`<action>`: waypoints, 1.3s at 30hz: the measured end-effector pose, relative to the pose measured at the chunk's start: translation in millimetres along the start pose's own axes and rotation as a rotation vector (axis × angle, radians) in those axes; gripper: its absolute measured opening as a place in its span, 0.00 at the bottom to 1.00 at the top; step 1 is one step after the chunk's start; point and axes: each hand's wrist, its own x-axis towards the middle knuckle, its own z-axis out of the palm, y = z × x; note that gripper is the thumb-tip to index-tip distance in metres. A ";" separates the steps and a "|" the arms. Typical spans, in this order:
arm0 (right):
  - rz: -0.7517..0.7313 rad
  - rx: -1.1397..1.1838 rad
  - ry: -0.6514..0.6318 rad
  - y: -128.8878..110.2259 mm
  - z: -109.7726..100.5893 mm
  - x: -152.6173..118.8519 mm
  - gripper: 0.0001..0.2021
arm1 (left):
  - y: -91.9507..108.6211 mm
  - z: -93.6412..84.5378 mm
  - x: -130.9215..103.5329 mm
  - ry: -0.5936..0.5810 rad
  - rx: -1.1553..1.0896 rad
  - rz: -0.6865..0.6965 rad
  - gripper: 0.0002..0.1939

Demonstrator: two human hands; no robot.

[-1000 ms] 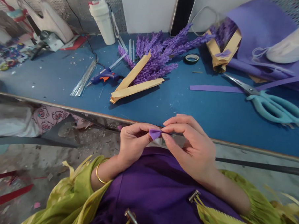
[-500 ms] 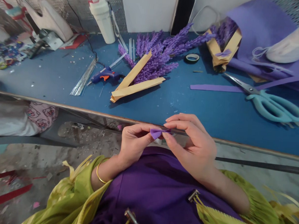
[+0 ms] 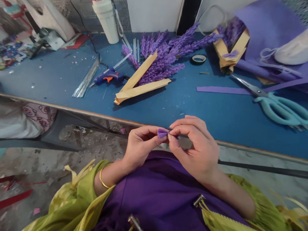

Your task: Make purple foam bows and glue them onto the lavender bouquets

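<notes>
Note the purple bow, just off the near edge of the blue table, gripped at left by the left hand, at middle by fingertips of the right hand. Turned since a moment earlier, showing less right lobe; apparently mid-shaping.

The left forearm and right forearm angle inward; the left hand pinches with thumb and forefinger; the right hand, just beside it, pinches likewise, other fingers loosely curved.
</notes>
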 end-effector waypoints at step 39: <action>0.680 0.599 -0.025 -10.3 4.5 -0.9 0.02 | -1.6 9.2 -0.2 0.156 0.039 0.148 0.03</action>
